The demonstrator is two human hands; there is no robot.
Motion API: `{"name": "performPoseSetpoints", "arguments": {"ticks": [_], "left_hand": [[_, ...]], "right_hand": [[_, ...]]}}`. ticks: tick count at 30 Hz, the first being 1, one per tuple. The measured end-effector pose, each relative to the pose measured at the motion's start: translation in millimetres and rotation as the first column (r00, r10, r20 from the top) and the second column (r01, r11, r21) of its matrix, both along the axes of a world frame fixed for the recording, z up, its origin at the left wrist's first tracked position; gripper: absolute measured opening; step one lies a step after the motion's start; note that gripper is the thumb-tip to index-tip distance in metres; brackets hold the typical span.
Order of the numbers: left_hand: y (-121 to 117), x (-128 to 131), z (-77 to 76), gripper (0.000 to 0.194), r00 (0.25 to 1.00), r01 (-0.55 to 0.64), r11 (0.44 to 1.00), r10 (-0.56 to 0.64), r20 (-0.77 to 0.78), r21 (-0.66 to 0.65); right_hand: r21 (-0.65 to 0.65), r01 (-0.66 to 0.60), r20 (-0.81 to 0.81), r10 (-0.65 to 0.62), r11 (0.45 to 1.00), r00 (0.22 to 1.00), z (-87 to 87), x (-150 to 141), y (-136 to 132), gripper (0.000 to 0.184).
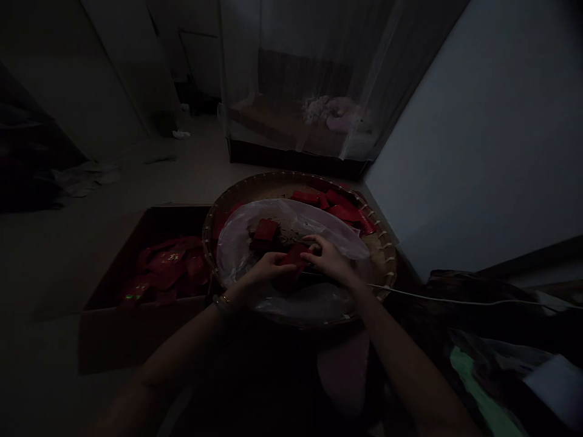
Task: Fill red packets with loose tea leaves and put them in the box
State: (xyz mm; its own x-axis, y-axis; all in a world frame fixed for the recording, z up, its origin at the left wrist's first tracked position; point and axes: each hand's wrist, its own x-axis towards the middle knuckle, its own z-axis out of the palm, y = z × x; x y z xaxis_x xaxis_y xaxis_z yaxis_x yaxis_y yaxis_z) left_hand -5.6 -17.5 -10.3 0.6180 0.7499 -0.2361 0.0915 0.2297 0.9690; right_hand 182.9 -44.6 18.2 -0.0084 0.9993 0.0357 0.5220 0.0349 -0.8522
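Note:
In the dim head view, both my hands hold a dark red packet point(294, 260) above a round woven basket tray point(389, 249). My left hand point(266, 270) pinches its left side, thumb on top. From the right, my right hand point(328, 258) grips the other edge with bent fingers. A sheet of clear plastic point(237, 233) lines the tray under my hands. Just beyond my left hand, a small stack of red packets point(266, 230) sits on the plastic, with dark loose bits point(289, 230) scattered beside it. What is inside the held packet is hidden.
More red packets point(344, 212) lie along the tray's far right side. An open cardboard box point(113, 267) with shiny red wrappers point(170, 261) stands left. A white cord point(437, 297) runs in from the right. Behind is a netted bed point(273, 124); a pale wall point(492, 139) rises right.

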Motion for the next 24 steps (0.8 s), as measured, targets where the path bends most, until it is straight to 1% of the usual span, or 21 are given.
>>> {"name": "performPoseSetpoints", "arguments": {"ticks": [1,2,4,6,9,11,13,14,15,16,17,18,19,21,22,23,24], "left_hand": [[-0.7,-0.4,-0.4,0.043,1.0,0.003,1.0,-0.003,-0.012,-0.012],[-1.4,-0.7,-0.8,0.043,1.0,0.006,1.0,-0.007,-0.017,-0.02],[-3.1,-1.4,-1.0,0.041,0.999,0.031,0.999,-0.032,-0.013,-0.034],[-5.4,-2.8,0.0,0.038,0.997,0.076,0.996,-0.076,-0.005,-0.051],[-8.8,-6.1,2.0,0.036,0.992,0.123,0.987,-0.124,-0.005,-0.104],[-9.6,-8.3,1.5,0.034,0.99,0.135,0.98,-0.139,-0.017,-0.146],[-8.6,-9.6,-1.2,0.033,0.993,0.116,0.98,-0.12,-0.014,-0.165],[-7.5,-9.8,-3.3,0.033,0.995,0.101,0.981,-0.103,-0.003,-0.163],[-6.1,-9.8,-5.5,0.033,0.996,0.086,0.984,-0.085,0.011,-0.159],[-4.6,-9.6,-7.7,0.035,0.997,0.076,0.986,-0.073,0.027,-0.151],[-3.2,-9.3,-9.6,0.036,0.997,0.073,0.987,-0.067,0.041,-0.146],[-2.1,-9.0,-11.0,0.038,0.997,0.068,0.987,-0.062,0.051,-0.143],[-1.3,-8.7,-11.9,0.039,0.997,0.067,0.987,-0.059,0.059,-0.144],[-0.7,-8.5,-12.5,0.039,0.996,0.067,0.986,-0.057,0.07,-0.15],[-0.7,-8.6,-12.6,0.038,0.995,0.075,0.986,-0.064,0.079,-0.148],[-0.8,-8.8,-12.7,0.036,0.993,0.088,0.986,-0.076,0.087,-0.139],[-0.7,-9.0,-13.1,0.035,0.991,0.104,0.986,-0.092,0.094,-0.127]], "right_hand": [[-0.009,0.001,-0.006,-0.001,1.0,1.0,-0.8,-1.2,1.2,0.046],[-0.016,-0.01,-0.006,0.01,1.0,1.0,-1.3,-3.0,2.1,0.042],[-0.011,-0.037,0.004,0.038,0.999,0.999,-2.0,-7.6,3.5,0.028],[-0.004,-0.036,-0.003,0.036,0.999,0.999,-3.7,-11.2,4.9,0.024],[-0.015,0.045,-0.065,-0.045,0.999,0.997,-10.3,-8.6,7.8,0.031],[-0.036,0.115,-0.097,-0.118,0.993,0.988,-16.6,0.5,9.4,0.041],[-0.033,0.182,-0.073,-0.184,0.983,0.98,-23.2,13.9,8.5,0.051],[-0.023,0.19,-0.032,-0.19,0.982,0.981,-26.3,21.0,6.5,0.054],[-0.012,0.16,0.037,-0.159,0.987,0.987,-29.2,27.4,3.4,0.052],[-0.003,0.096,0.14,-0.095,0.995,0.986,-32.1,32.8,-0.5,0.045],[-0.014,0.016,0.254,-0.012,1.0,0.967,-35.0,36.5,-5.1,0.038],[-0.045,-0.046,0.365,0.06,0.998,0.929,-37.8,38.6,-9.7,0.035],[-0.084,-0.08,0.466,0.11,0.993,0.878,-40.6,39.0,-14.0,0.038],[-0.148,-0.087,0.607,0.16,0.985,0.778,-45.6,36.1,-19.8,0.046],[-0.164,-0.075,0.646,0.164,0.984,0.746,-47.5,33.9,-20.9,0.048],[-0.172,-0.067,0.661,0.165,0.983,0.732,-48.7,31.8,-20.9,0.048],[-0.178,-0.068,0.653,0.169,0.982,0.738,-49.3,30.3,-20.1,0.047]]}}
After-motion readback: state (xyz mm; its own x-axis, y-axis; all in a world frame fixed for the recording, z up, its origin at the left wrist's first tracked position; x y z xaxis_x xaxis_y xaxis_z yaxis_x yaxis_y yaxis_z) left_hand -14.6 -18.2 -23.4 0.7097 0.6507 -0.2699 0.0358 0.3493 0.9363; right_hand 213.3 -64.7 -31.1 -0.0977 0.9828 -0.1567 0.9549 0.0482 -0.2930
